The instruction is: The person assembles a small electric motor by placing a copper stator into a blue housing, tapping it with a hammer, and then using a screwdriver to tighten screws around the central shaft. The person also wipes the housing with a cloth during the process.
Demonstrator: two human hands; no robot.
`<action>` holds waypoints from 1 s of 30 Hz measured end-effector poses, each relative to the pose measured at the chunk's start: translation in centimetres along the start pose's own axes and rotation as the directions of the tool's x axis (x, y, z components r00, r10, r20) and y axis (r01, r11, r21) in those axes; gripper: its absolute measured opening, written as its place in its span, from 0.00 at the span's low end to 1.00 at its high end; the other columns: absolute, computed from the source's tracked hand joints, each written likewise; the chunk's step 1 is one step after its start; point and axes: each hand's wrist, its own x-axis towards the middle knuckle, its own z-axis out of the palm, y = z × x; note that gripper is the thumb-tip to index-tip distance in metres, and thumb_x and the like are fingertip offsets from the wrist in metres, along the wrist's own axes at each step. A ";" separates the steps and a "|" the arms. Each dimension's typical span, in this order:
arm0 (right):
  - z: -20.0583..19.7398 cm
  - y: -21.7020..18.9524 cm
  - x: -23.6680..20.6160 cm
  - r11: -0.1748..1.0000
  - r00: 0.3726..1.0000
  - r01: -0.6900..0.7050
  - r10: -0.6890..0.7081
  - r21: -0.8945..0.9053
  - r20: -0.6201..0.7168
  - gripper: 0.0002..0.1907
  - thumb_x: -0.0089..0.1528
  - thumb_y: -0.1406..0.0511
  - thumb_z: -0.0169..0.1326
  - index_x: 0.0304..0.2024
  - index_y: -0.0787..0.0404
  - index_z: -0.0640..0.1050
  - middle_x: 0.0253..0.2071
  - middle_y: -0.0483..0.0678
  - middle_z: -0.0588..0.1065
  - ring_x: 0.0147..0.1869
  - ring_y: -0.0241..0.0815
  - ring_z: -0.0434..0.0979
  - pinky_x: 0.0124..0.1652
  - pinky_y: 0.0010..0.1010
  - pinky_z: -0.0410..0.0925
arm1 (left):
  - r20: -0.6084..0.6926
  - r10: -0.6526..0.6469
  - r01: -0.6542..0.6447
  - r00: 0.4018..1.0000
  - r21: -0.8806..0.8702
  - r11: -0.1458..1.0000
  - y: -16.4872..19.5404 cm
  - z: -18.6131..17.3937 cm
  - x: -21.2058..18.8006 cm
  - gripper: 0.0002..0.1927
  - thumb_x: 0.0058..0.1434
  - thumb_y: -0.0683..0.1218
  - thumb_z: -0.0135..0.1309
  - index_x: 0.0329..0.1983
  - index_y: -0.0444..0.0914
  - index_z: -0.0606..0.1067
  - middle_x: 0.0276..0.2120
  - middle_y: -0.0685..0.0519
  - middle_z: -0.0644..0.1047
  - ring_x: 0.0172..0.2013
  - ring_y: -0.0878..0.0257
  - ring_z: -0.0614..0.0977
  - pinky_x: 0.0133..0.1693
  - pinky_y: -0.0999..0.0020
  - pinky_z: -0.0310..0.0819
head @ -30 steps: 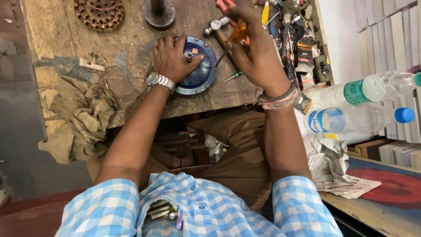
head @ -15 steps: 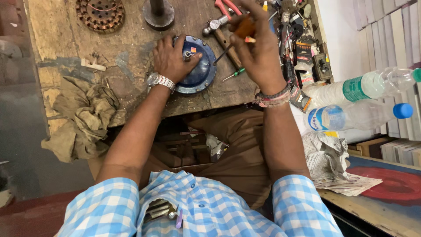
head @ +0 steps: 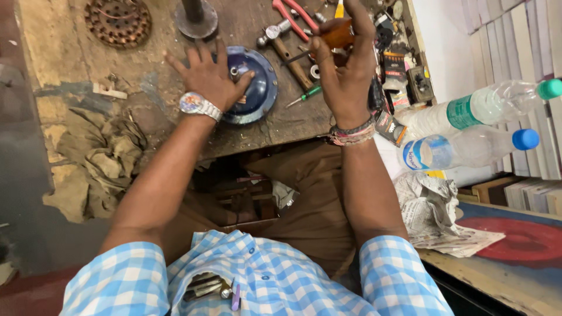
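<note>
**Inspector:** What is hidden or cut off?

**Clerk:** The top edge crops the post (head: 195,16) at 12 o'clock and the pliers (head: 295,16) beside it. The screwdriver (head: 335,36) is mostly buried in the right hand (head: 345,70); only its amber handle and a length of dark shaft show, and the tip cannot be made out. The clutter at 1 o'clock on the bench (head: 52,35) is too small to sort.

**Inspector:** State of the hands?

**Clerk:** The right hand is closed about the screwdriver handle, raised above the bench. The left hand (head: 208,76) lies flat, fingers spread, grasping nothing, palm on the blue dish (head: 254,88), thumb by its centre boss.

**Inspector:** Where is the dish?

**Clerk:** On the bench near its front edge, at 11 o'clock from centre, left of a hammer (head: 287,50).

**Inspector:** Containers?

**Clerk:** Two clear bottles (head: 468,131) lie on their sides at 3 o'clock, capped green and blue; contents cannot be told. The shirt pocket (head: 208,288) at 6 o'clock holds small metal items, unidentifiable.
</note>
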 end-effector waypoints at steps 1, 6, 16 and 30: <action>0.0 -0.2 0.0 1.000 1.000 0.006 -0.006 -0.009 0.012 0.31 0.75 0.76 0.60 0.72 0.52 0.59 0.54 0.48 0.75 0.51 0.35 0.83 0.41 0.22 0.80 | -0.059 0.069 -0.074 0.996 -0.093 0.993 -0.2 0.7 0.0 0.48 0.62 0.77 0.45 0.72 0.39 0.64 0.65 0.32 0.65 0.62 0.36 0.65 0.57 0.21 0.50; 0.0 -0.9 0.3 0.999 0.998 0.048 -0.047 -0.024 0.049 0.32 0.74 0.76 0.60 0.72 0.52 0.58 0.53 0.49 0.75 0.50 0.35 0.82 0.43 0.23 0.80 | -0.013 0.140 -0.129 0.990 -0.476 0.870 -1.1 3.0 0.4 0.36 0.65 0.67 0.51 0.71 0.47 0.67 0.69 0.37 0.65 0.67 0.37 0.64 0.60 0.34 0.59; -0.1 -2.1 0.0 0.998 0.984 0.044 -0.050 0.038 0.173 0.33 0.75 0.78 0.58 0.73 0.51 0.58 0.52 0.49 0.76 0.52 0.37 0.83 0.46 0.23 0.82 | -0.216 -0.171 0.087 0.961 -0.350 0.933 1.5 5.1 -0.8 0.34 0.70 0.65 0.49 0.69 0.38 0.70 0.68 0.34 0.62 0.66 0.34 0.62 0.59 0.29 0.51; 0.6 -2.1 -0.2 0.995 0.973 0.073 -0.057 -0.064 0.224 0.37 0.70 0.77 0.64 0.72 0.54 0.58 0.48 0.49 0.77 0.49 0.38 0.82 0.47 0.25 0.80 | -0.112 -0.154 0.091 0.982 -0.435 0.896 2.0 4.1 -1.0 0.30 0.70 0.62 0.46 0.66 0.39 0.71 0.69 0.36 0.64 0.67 0.35 0.62 0.62 0.31 0.51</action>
